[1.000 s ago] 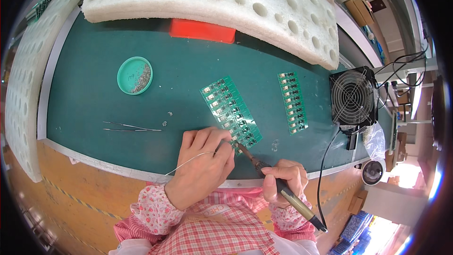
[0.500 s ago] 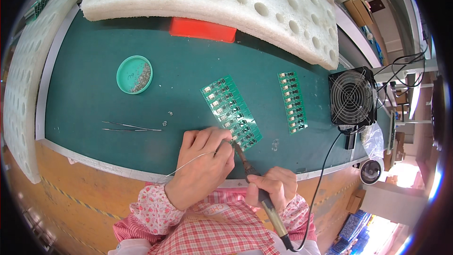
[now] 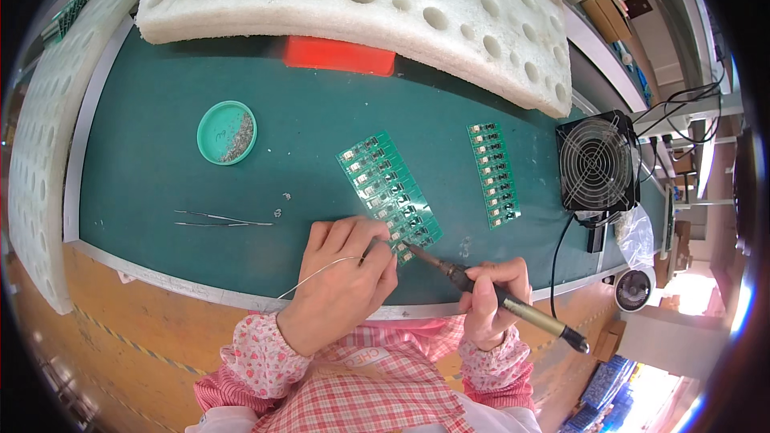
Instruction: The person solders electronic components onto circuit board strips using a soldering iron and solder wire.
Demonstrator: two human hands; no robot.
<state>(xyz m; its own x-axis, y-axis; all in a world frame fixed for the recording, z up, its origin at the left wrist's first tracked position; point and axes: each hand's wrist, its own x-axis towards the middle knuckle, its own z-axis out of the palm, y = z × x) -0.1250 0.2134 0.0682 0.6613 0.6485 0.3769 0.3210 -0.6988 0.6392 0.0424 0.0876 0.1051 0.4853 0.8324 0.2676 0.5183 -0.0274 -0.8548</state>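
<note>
A green circuit board (image 3: 380,170) with rows of small white and black parts lies slantwise on the green mat. My left hand (image 3: 341,285) rests at its near left edge, fingers pinched round a thin silvery solder wire (image 3: 315,274) that trails back toward the table's front edge. In my right hand (image 3: 499,297) is a soldering iron (image 3: 536,317), its tip touching or just above the board's near end, close to my left fingertips. The fingers partly cover that end of the board, so the exact contact is hidden.
A narrower populated board (image 3: 493,180) lies to the right, beside a black fan (image 3: 595,162). Tweezers (image 3: 224,219) and a round green dish (image 3: 204,144) of tiny metal bits are at left. A red bin (image 3: 341,58) and white holed foam (image 3: 385,20) stand at the back.
My right hand has shifted right and slightly up, swinging the soldering iron from steep to a flatter slant. The tip stays near the board's close end; my left hand has hardly moved.
</note>
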